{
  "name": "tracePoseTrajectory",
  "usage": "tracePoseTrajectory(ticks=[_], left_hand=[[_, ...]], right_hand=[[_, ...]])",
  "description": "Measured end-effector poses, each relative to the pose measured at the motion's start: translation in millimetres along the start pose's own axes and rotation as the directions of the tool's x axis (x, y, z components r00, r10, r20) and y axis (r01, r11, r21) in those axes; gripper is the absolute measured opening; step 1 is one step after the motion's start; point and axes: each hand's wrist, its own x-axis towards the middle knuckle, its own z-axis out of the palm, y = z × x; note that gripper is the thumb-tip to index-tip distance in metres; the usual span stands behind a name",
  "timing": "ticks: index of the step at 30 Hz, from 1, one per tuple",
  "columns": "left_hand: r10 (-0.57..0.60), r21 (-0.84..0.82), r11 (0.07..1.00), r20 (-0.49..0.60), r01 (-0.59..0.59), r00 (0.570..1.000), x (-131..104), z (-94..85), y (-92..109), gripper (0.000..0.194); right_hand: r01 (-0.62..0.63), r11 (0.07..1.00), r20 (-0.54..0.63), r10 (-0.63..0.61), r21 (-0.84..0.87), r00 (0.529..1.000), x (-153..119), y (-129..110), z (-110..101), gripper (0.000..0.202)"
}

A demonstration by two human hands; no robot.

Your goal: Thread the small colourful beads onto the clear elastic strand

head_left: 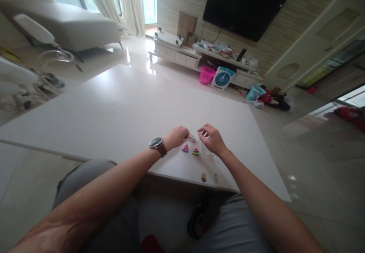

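My left hand (177,136), with a watch (156,143) on its wrist, has its fingers curled together at the edge of a small heap of silvery metal rings or chains (192,138). What its fingertips hold, if anything, is hidden. On the other side of the heap, my right hand (211,138) hovers with bent fingers apart and nothing visible in them. Two small clusters of bright pieces lie just below: one mostly pink and blue (185,149), one multicoloured (195,152). Nearer the table edge are a yellow-and-blue cartoon charm (203,177) and a metal key ring (216,178).
A clear, film-like sheet or bag (209,155) lies under my right wrist. The white table (137,108) spreads far to the left, its front edge close to my knees. Beyond it stand a pink basket (206,75), a box fan (223,78) and a low cabinet (186,59).
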Motion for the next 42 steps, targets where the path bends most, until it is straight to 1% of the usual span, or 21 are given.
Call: tracePoseTrajectory(ticks=[4,11,15,20,22,24,27,29,32,34,36,39,41,42], left_hand=[[-0.011,0.001,1.000,-0.013,0.011,1.000,0.9,0.9,2.1,0.020],[-0.063,0.015,0.998,-0.036,0.064,0.997,2.3,0.2,2.6,0.024],[-0.082,0.063,0.995,-0.024,0.084,0.996,1.4,-7.3,2.9,0.027],[-0.173,0.129,0.976,-0.015,0.174,0.985,-4.3,-21.9,4.5,0.032],[-0.220,0.176,0.961,0.028,0.211,0.975,-8.4,-25.7,4.8,0.032],[-0.271,0.229,0.942,0.093,0.245,0.958,-12.6,-27.4,5.2,0.032],[-0.319,0.287,0.922,0.185,0.259,0.930,-17.1,-27.0,7.2,0.033],[-0.328,0.314,0.916,0.222,0.252,0.918,-18.1,-26.1,9.7,0.034],[-0.332,0.345,0.907,0.232,0.242,0.914,-17.7,-25.7,13.1,0.035],[-0.329,0.351,0.906,0.231,0.237,0.916,-17.3,-26.1,14.0,0.036],[-0.328,0.351,0.907,0.235,0.234,0.915,-17.2,-26.5,13.8,0.036],[-0.326,0.354,0.906,0.228,0.234,0.917,-17.9,-26.4,12.9,0.035],[-0.323,0.356,0.905,0.220,0.233,0.920,-18.3,-25.9,12.7,0.036],[-0.321,0.355,0.906,0.218,0.232,0.922,-18.4,-25.6,12.6,0.036]], right_hand=[[-0.004,0.999,0.020,0.005,-0.041,1.000,-0.6,-0.5,-1.2,0.012],[-0.008,0.996,0.029,0.010,-0.084,1.000,-0.6,2.1,-1.7,0.013],[-0.019,0.995,0.022,0.021,-0.102,1.000,-0.2,4.9,-5.5,0.012],[-0.055,0.990,0.022,0.058,-0.127,0.998,0.1,11.1,-14.3,0.011],[-0.073,0.988,0.035,0.078,-0.140,0.996,0.1,13.6,-17.1,0.011],[-0.093,0.982,0.063,0.105,-0.164,0.992,0.5,15.2,-19.5,0.011],[-0.131,0.960,0.137,0.168,-0.248,0.976,1.4,17.6,-24.5,0.012],[-0.159,0.930,0.229,0.243,-0.330,0.943,1.6,20.7,-29.9,0.014],[-0.184,0.866,0.370,0.379,-0.464,0.848,-0.1,28.7,-39.0,0.013],[-0.193,0.823,0.406,0.450,-0.534,0.795,-2.4,34.3,-43.2,0.012],[-0.205,0.791,0.421,0.502,-0.577,0.755,-5.0,38.7,-44.8,0.013],[-0.211,0.793,0.495,0.538,-0.572,0.682,-8.2,42.7,-42.8,0.015],[-0.205,0.823,0.566,0.524,-0.530,0.636,-9.6,44.4,-40.5,0.020],[-0.201,0.836,0.593,0.512,-0.511,0.622,-10.2,45.0,-39.4,0.024]])
